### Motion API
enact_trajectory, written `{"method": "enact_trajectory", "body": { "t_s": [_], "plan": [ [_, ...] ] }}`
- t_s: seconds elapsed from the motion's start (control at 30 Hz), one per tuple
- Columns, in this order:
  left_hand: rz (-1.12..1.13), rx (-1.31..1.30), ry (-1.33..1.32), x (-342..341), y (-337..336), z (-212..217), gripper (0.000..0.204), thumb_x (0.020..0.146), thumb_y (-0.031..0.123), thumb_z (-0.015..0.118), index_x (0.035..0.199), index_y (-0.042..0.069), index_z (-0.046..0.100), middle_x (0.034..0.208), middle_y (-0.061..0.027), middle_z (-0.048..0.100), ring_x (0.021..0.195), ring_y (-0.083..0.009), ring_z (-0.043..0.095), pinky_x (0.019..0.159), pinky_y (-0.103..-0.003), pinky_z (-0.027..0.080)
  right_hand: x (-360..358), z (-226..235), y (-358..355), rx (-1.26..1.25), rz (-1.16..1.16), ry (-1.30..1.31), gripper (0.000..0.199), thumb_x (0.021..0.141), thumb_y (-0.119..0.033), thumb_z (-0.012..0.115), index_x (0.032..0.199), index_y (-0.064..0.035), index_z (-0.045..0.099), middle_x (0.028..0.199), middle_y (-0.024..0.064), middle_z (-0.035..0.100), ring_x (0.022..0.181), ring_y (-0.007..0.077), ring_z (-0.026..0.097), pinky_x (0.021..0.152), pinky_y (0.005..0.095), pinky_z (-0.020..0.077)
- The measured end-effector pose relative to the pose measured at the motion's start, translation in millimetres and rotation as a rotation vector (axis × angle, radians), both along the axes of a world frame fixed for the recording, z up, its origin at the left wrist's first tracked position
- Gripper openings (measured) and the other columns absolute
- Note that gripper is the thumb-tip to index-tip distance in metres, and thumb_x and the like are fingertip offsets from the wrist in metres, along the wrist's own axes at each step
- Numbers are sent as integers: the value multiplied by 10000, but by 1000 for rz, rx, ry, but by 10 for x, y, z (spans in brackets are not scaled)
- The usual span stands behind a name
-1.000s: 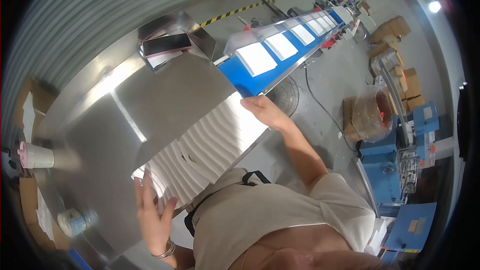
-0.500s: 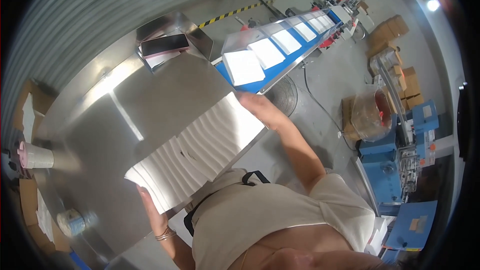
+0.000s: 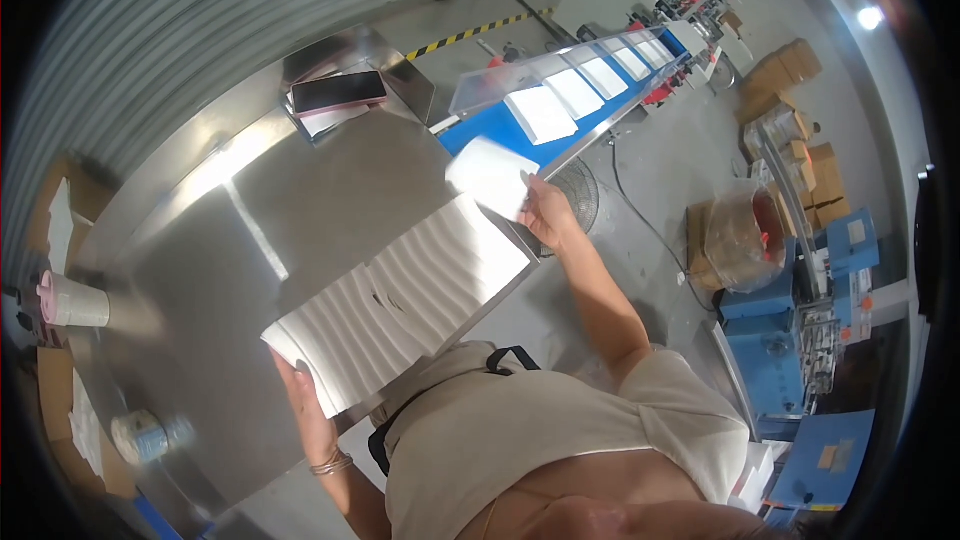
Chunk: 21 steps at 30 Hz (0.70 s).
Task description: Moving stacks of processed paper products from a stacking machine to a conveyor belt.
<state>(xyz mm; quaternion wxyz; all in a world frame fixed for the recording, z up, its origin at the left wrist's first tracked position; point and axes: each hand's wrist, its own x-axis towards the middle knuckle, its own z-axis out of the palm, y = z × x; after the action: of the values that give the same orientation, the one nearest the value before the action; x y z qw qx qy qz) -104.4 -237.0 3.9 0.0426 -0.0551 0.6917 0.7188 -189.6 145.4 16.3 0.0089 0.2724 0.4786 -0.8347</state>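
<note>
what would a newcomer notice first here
Probably the long row of white stacks along the near edge of the steel table, with the left hand at its left end. Next, the blue belt running toward the upper right, carrying spaced stacks, while the right hand holds another stack by the belt's near end.

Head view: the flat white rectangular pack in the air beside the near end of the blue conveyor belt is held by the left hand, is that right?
Not quite, it's the wrong hand. The head view shows the right hand holding the flat white rectangular pack beside the near end of the blue conveyor belt.
</note>
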Motion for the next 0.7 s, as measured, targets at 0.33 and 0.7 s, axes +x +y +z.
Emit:
{"method": "enact_trajectory", "body": {
  "t_s": [0.33, 0.7],
  "plan": [
    [-32, -59, 8, -23, 87, 51, 589, 908, 338, 292, 1333, -3, 67, 1404, -130, 74, 1293, -232, 74, 1037, -331, 77, 98, 415, -405, 907, 661, -26, 370, 856, -245, 489, 1029, 82, 507, 896, 66, 574, 801, 82, 508, 708, 222, 402],
    [-56, 4, 21, -118, 228, 111, 611, 902, 338, 323, 1339, 15, 44, 1398, -131, 93, 1282, -228, 108, 1032, -330, 99, -97, 26, -208, 121, 12, -4, 433, 887, -258, 410, 1169, 60, 329, 1018, 158, 516, 854, 225, 586, 673, 294, 534]
  ]
}}
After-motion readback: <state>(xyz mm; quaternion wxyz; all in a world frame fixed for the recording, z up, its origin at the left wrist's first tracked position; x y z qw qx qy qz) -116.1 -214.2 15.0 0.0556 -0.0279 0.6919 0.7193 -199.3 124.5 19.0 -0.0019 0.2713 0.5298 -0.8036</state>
